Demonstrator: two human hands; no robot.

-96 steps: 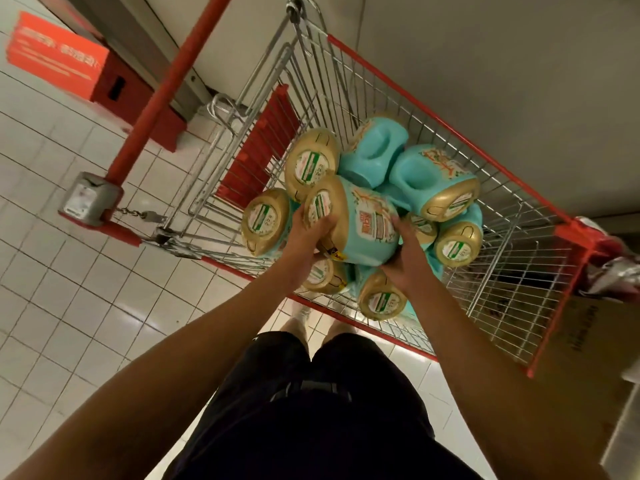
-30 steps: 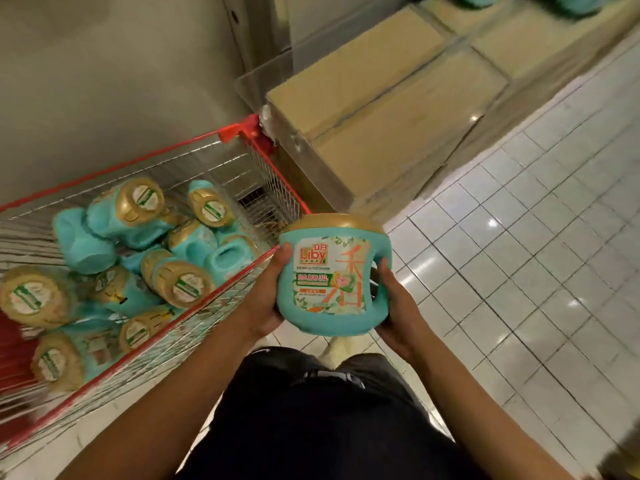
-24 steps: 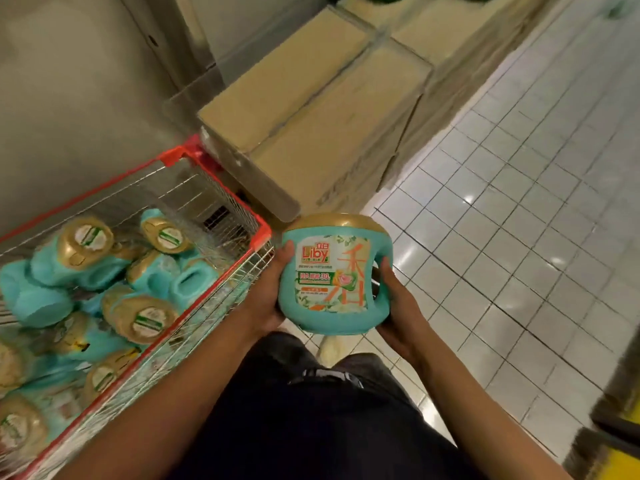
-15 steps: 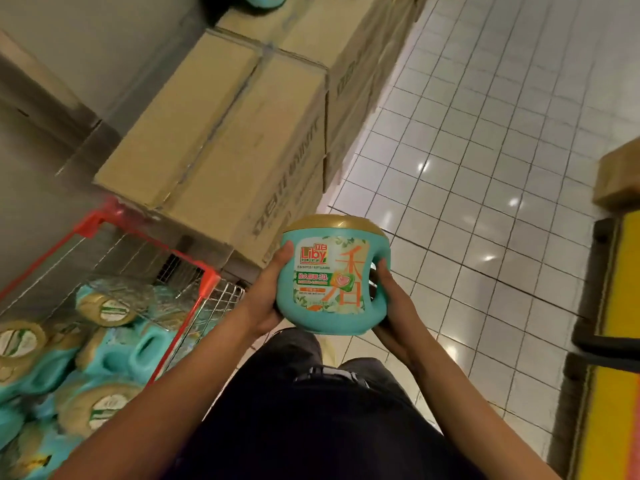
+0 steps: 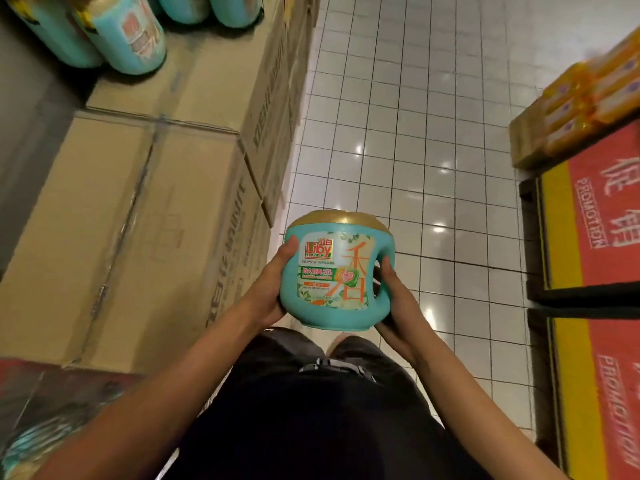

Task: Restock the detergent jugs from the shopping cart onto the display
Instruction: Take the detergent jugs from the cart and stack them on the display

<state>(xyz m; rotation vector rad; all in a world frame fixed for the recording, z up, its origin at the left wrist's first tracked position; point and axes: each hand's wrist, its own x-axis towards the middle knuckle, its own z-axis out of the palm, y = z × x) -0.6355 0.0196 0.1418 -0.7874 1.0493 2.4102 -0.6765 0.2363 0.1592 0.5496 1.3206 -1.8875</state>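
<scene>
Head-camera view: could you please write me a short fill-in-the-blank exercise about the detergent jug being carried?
1. The detergent jug is teal with a ____ cap.
2. Its label shows the brand name ____.
3. The left hand grips its plain side; its handle faces the ____ hand.
4. Other jugs stand on the ____ boxes at the person's left.
Missing words: gold; Liby; right; cardboard.

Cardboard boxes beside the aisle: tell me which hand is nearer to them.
Left. The left hand grips the jug on the side facing the cardboard boxes; the right hand grips its handle side, farther away across the jug.
</scene>
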